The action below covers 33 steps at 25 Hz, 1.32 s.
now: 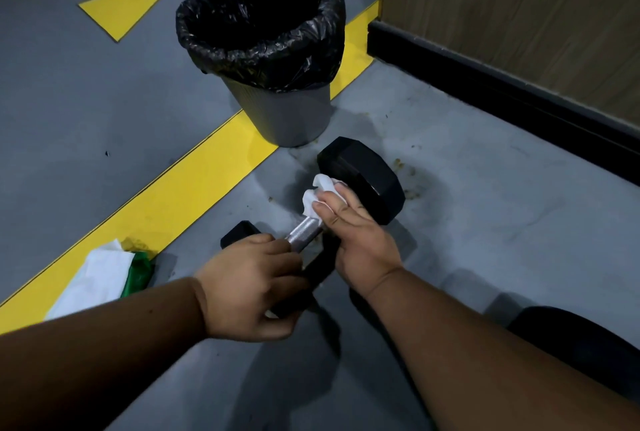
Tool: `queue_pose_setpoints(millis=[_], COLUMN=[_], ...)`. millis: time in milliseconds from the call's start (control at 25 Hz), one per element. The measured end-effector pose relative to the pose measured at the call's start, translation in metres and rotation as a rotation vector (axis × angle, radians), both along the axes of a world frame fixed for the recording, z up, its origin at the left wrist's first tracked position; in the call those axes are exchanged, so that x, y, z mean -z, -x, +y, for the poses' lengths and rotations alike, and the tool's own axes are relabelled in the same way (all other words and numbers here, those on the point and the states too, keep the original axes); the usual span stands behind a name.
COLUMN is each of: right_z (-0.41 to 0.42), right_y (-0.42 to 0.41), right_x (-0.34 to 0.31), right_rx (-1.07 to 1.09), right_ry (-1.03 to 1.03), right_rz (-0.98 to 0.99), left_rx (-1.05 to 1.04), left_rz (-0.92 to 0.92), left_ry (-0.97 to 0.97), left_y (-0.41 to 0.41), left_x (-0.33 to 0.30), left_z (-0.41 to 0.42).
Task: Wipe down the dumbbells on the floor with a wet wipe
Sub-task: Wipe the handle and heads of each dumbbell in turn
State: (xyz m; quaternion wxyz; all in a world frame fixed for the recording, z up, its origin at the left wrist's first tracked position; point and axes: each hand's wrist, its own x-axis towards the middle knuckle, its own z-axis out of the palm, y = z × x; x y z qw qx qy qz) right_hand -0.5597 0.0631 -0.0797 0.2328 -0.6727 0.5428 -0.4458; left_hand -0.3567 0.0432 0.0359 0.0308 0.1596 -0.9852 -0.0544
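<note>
Head view | we are gripping the dumbbell [360, 177] on the floor [86, 112], left hand [249, 292] fingers clamped on its near end | right hand [356, 233] fingers pinching the wet wipe [317, 196] against the handle | judging mid-wipe; another dumbbell [571, 337] probably waiting.

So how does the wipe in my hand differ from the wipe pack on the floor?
The wipe is crumpled, gripped by the right hand against the dumbbell handle; the wipe pack lies flat and untouched on the floor beside the yellow stripe. The pack shows green; the wipe is all white. Both have white.
</note>
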Motion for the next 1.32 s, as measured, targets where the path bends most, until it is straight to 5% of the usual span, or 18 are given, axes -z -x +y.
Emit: queue_pose_setpoints(millis=[200, 360, 520, 680, 920, 1160, 1320], right_z=[0.0, 0.019, 0.007, -0.008, 0.02, -0.005, 0.025], right_y=[0.0, -0.028, -0.012, 0.0, -0.018, -0.001, -0.024], right_x=[0.0, -0.01, -0.014, -0.014, -0.02, -0.012, -0.012], right_rx=[0.056, -0.236, -0.264, 0.015, -0.35, -0.016, -0.287], right_ry=[-0.032, -0.157, -0.002, -0.117, -0.129, -0.157, -0.113], right_rz=[0.079, 0.292, 0.38, 0.257, 0.337, 0.241, 0.336], left_rx=[-0.12, -0.143, -0.156, -0.159, -0.161, -0.161, -0.164], left_rz=[0.107, 0.167, 0.174, 0.173, 0.17, 0.147, 0.136], left_ry=[0.061, 0.028, 0.025, 0.036, 0.061, 0.068, 0.071], left_y=[-0.009, -0.011, -0.01, -0.009, -0.01, -0.008, -0.008], left_x=[0.003, 0.009, 0.009, 0.008, 0.008, 0.008, 0.008], left_z=[-0.025, -0.025, -0.025, -0.024, -0.022, -0.021, -0.021])
